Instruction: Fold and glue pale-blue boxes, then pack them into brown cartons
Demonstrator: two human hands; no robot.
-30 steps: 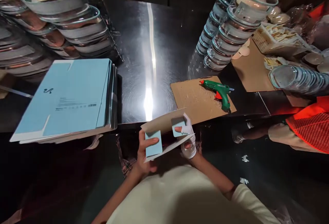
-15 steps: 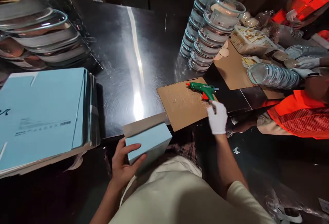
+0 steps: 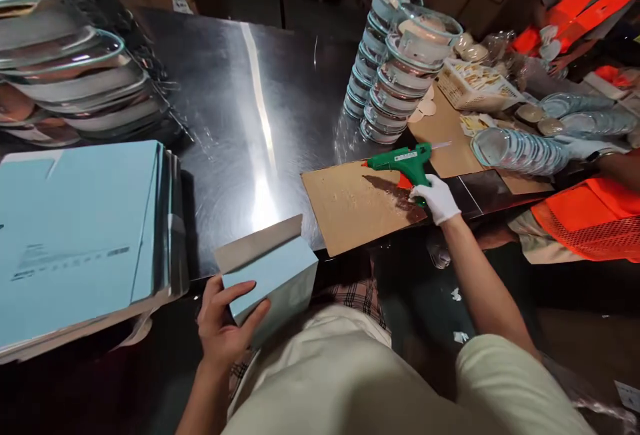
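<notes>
My bare left hand (image 3: 227, 322) grips the near left end of a light blue cardboard box (image 3: 280, 275), held at the table's front edge against my body. A grey-brown flap of that box stands raised on its far side. My right hand (image 3: 436, 199), in a white glove, is closed around the handle of a green glue gun (image 3: 403, 160). The gun is lifted over a flat cardboard sheet (image 3: 345, 215) and casts a shadow there. Its orange nozzle points left, and a clear glue stick sticks out of the back. The trigger is orange-red.
Flat blue cartons (image 3: 85, 222) are piled at the left, with stacked glass bowls (image 3: 95, 82) behind them. More glass bowls (image 3: 395, 75) stand in tall stacks at the back. A white basket (image 3: 475, 85) sits farther right. Co-workers in orange vests (image 3: 595, 215) are at the right.
My right hand has taken hold of the glue gun and raised it off the cardboard sheet. The blue box in my left hand has shifted slightly left in view.
</notes>
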